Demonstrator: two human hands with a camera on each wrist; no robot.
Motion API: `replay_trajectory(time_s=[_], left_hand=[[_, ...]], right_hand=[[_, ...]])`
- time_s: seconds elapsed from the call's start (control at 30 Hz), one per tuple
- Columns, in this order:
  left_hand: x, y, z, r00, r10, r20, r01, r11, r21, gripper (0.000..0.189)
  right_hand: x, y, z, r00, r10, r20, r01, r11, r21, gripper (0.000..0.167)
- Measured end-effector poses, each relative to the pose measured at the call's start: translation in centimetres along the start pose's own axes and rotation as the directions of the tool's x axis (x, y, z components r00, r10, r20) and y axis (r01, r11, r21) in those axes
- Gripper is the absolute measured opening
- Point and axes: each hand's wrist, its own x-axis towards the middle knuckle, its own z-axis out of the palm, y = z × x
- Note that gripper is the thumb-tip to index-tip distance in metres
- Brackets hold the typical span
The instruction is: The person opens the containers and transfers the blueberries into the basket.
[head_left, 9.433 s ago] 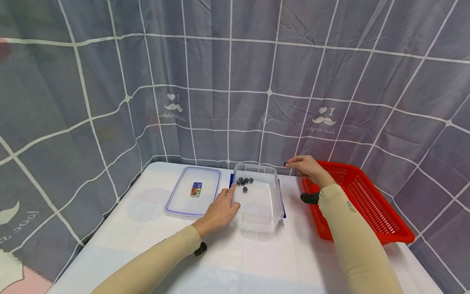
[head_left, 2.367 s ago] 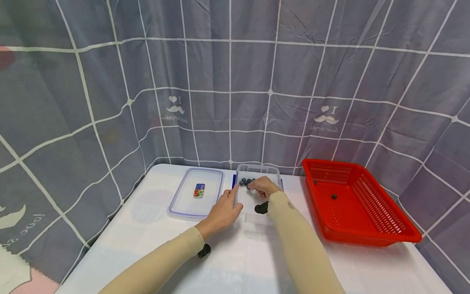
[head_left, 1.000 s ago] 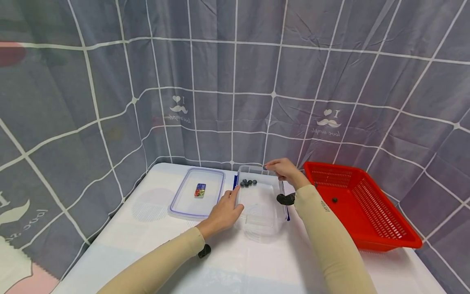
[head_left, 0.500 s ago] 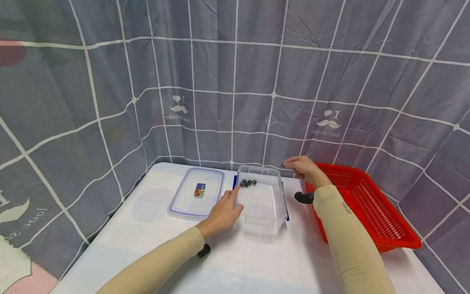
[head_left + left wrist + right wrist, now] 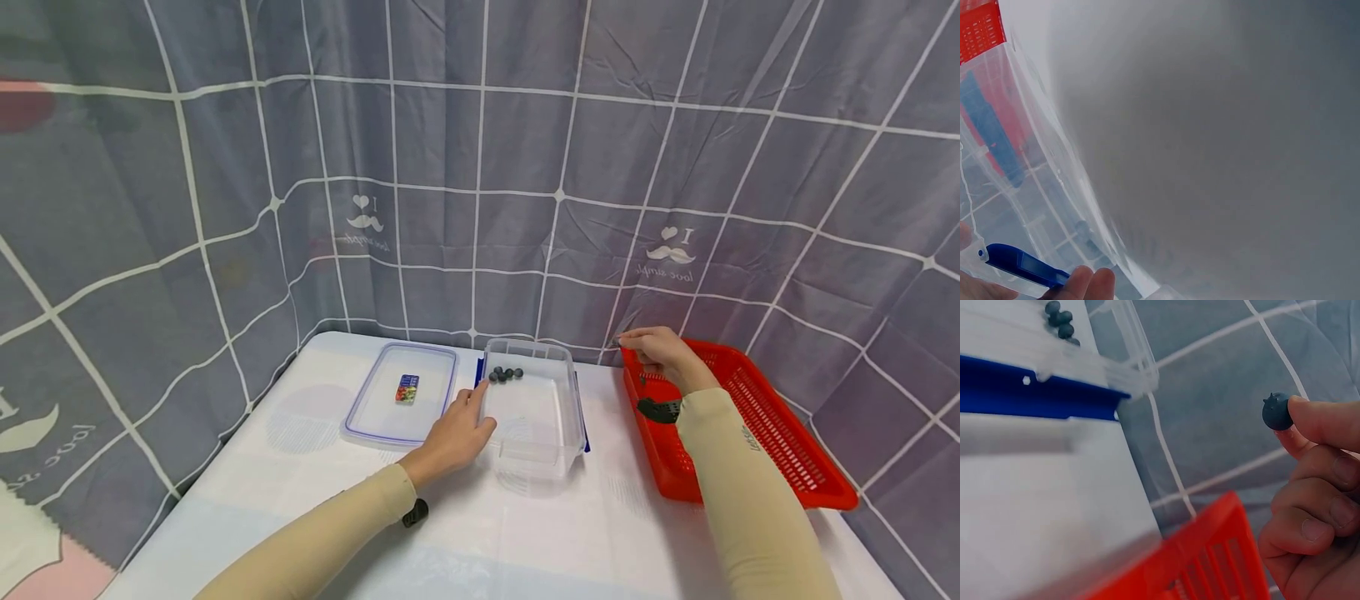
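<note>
Between thumb and index finger, my right hand (image 5: 663,354) pinches a blueberry (image 5: 1277,412) above the back left corner of the red plastic basket (image 5: 671,483). Its other fingers are curled in the right wrist view. Inside the basket, one dark berry (image 5: 642,381) shows near the left wall; the forearm and hand cover much of the rest. A clear plastic food container (image 5: 536,408) stands at the table's middle, with several blueberries (image 5: 506,374) clustered at its back left. My left hand (image 5: 453,429) rests at its left rim, fingers extended, near a blue latch (image 5: 1025,265).
A clear lid (image 5: 375,421) with a blue-purple seal and a printed label (image 5: 407,389) lies flat left of the container. Another blue latch (image 5: 582,417) hangs on the container's right side. A grey checked curtain (image 5: 420,208) encloses the white table (image 5: 525,542) behind.
My right hand has lifted a blueberry from the container and moved right with it to the basket. My left hand stays at the container's rim.
</note>
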Motion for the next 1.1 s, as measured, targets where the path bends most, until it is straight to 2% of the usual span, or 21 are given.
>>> replay_trajectory(time_s=[0.23, 0.57, 0.8, 0.9, 1.03, 1.1], left_hand=[[0.1, 0.0, 0.1, 1.0, 0.003, 0.0, -0.003, 1.0, 0.009, 0.071], [0.1, -0.2, 0.2, 1.0, 0.011, -0.008, -0.011, 1.0, 0.011, 0.071], [0.1, 0.0, 0.2, 1.0, 0.012, -0.008, -0.012, 1.0, 0.01, 0.071], [0.0, 0.0, 0.1, 1.0, 0.009, -0.006, -0.009, 1.0, 0.009, 0.071], [0.0, 0.0, 0.1, 1.0, 0.009, 0.001, -0.009, 1.0, -0.002, 0.071], [0.0, 0.0, 0.1, 1.0, 0.008, 0.005, -0.008, 1.0, -0.003, 0.071]], right_hand=[[-0.7, 1.9, -2.1, 1.0, 0.022, -0.003, -0.022, 0.999, 0.035, 0.055], [-1.8, 4.9, -4.0, 0.999, 0.035, 0.015, -0.037, 0.996, 0.086, 0.058], [-2.3, 7.0, -5.1, 0.997, 0.078, -0.003, -0.078, 0.995, 0.068, 0.057], [-2.5, 7.7, -5.3, 0.995, 0.101, -0.005, -0.101, 0.993, 0.066, 0.053], [-3.0, 8.5, -5.5, 0.986, 0.166, -0.03, -0.165, 0.986, 0.037, 0.023], [-3.3, 9.1, -5.7, 0.977, 0.208, -0.043, -0.208, 0.978, 0.016, 0.034]])
